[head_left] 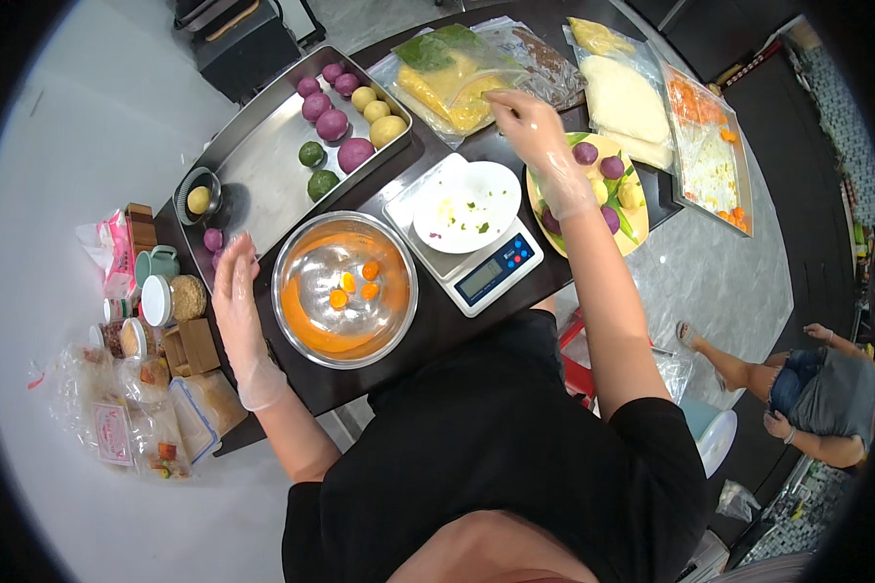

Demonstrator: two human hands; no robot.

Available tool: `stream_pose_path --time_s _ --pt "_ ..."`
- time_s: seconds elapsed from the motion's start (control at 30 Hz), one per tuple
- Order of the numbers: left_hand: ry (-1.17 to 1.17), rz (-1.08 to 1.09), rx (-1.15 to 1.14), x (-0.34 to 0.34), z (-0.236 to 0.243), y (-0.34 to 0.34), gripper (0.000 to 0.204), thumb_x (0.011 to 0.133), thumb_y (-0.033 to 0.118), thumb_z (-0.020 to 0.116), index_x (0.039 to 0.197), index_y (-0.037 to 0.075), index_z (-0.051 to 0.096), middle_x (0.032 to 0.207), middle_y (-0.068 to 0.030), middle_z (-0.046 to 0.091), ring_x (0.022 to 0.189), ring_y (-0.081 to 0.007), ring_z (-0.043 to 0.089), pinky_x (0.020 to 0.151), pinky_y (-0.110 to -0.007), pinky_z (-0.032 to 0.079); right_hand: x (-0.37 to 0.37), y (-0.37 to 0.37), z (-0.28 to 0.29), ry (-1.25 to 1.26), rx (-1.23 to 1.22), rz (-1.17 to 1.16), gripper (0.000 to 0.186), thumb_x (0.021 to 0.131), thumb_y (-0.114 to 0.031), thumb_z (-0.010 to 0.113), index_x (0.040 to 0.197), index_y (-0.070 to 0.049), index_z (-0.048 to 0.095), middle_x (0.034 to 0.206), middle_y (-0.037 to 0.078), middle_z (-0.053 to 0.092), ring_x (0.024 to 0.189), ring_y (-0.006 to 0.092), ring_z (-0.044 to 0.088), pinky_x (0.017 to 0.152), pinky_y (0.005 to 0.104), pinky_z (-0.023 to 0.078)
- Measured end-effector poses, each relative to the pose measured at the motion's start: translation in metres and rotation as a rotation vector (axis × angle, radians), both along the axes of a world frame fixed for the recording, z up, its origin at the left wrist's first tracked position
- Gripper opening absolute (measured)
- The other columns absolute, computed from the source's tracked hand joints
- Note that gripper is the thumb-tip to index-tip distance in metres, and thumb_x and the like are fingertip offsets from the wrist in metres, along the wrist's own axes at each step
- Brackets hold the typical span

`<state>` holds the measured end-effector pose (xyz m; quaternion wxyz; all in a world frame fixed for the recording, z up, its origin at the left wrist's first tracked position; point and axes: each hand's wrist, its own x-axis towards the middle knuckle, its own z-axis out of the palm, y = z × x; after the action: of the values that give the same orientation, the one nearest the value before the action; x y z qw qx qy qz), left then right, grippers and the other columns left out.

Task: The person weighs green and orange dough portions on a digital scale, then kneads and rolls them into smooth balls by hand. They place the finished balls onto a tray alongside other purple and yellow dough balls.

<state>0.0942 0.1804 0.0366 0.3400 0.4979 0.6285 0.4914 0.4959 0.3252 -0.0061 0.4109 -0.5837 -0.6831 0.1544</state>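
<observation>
Our right hand, upper centre, has its fingers bent and bunched close, though we cannot tell whether anything sits between them; the bag of yellow dough lies just left of the fingertips, contact uncertain, its long axis unclear through wrinkled plastic. Our left hand, left of centre, holds nothing we can see, fingers outstretched near a purple ball in the tray, well farther from that bag. Between our forearms, the worktop carries a steel bowl and a scale.

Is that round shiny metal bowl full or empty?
Nearly empty: the round shiny metal bowl holds just a few small orange pieces, its bottom showing around them.
</observation>
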Motion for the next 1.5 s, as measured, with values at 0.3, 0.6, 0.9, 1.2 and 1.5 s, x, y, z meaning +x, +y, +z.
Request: stream_pose_path --time_s 0.3,0.6,0.9,1.2,1.5 --pt "-0.02 0.116 -0.007 0.005 0.007 -0.033 0.047 0.103 0.035 0.051 0.133 -0.001 0.055 0.132 -0.0157 0.059 0.124 -0.024 0.056 0.105 -0.038 0.042 -0.021 0.128 -0.036 -0.542 -0.161 0.101 0.061 0.09 -0.03 0.058 0.147 -0.016 0.042 0.155 0.012 0.036 0.136 0.0352 0.042 0.113 0.042 0.037" --pt "-0.034 0.161 -0.065 0.001 -0.001 -0.037 0.047 0.103 0.035 0.05 0.133 0.0 0.055 0.131 -0.0168 0.059 0.123 -0.0253 0.056 0.105 -0.038 0.042 -0.04 0.178 -0.027 -0.767 -0.272 0.247 0.057 0.089 -0.033 0.059 0.144 -0.021 0.047 0.15 0.01 0.042 0.127 0.0334 0.052 0.106 0.0424 0.044" --pt "-0.059 0.16 -0.075 0.012 -0.005 -0.026 0.038 0.103 0.027 0.052 0.129 0.0 0.058 0.127 -0.0145 0.062 0.119 -0.022 0.057 0.103 -0.036 0.042 -0.046 0.187 -0.035 -0.557 -0.353 0.14 0.051 0.085 -0.035 0.065 0.132 -0.017 0.06 0.138 0.012 0.054 0.124 0.0326 0.056 0.104 0.0414 0.046" --pt "-0.073 0.191 -0.058 -0.002 -0.01 -0.032 0.038 0.103 0.027 0.052 0.13 0.0 0.058 0.128 -0.014 0.061 0.12 -0.0221 0.057 0.103 -0.036 0.042 -0.038 0.188 -0.042 -0.222 -0.43 0.115 0.05 0.084 -0.033 0.065 0.129 -0.012 0.061 0.139 0.02 0.053 0.128 0.0358 0.051 0.108 0.041 0.041" --pt "-0.046 0.215 -0.072 -0.005 -0.016 -0.035 0.04 0.104 0.028 0.05 0.13 0.0 0.058 0.128 -0.0138 0.061 0.119 -0.0222 0.057 0.103 -0.036 0.042 -0.06 0.177 -0.028 -0.465 -0.395 0.054 0.041 0.093 -0.038 0.053 0.131 -0.024 0.06 0.132 0.02 0.054 0.123 0.0392 0.055 0.105 0.0461 0.043"
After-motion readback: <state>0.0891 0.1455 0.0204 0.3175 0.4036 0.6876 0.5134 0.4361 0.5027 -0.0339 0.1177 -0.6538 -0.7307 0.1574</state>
